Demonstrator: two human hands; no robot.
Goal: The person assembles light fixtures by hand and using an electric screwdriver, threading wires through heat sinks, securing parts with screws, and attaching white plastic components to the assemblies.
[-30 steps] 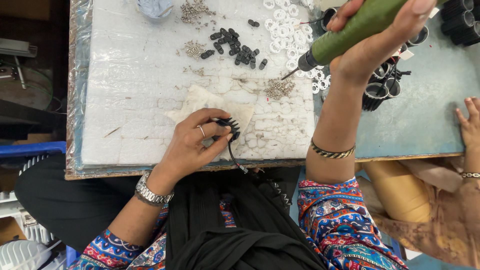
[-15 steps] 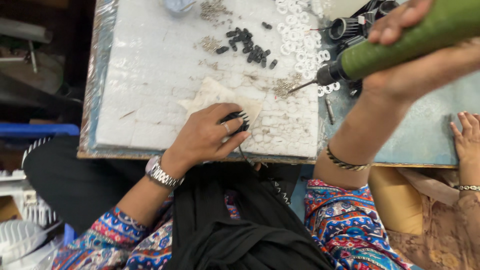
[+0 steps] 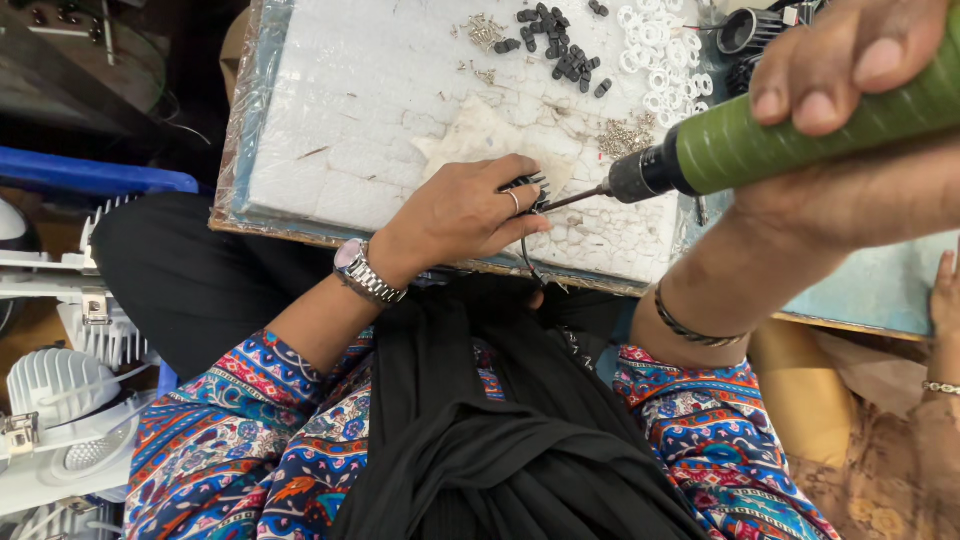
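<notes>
Black finned part [image 3: 527, 190] sits pinched under left fingers [image 3: 500, 205]; right fingers [image 3: 850, 70] wrap screwdriver [image 3: 790, 135].

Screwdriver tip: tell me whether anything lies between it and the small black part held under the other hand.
Nothing visible does. The green screwdriver in the right hand points its bit straight at the small black part, pinned by the left hand on the white foam board; only bare foam lies between.

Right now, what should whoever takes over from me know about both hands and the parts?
Left hand pins a small black finned part to the white foam board.
Right hand grips the green powered screwdriver, bit tip at the part.
Loose screws, black pieces and white rings lie further up the board.
Done: part held, bit lined up. Whether any screw is in cannot be told.
</notes>
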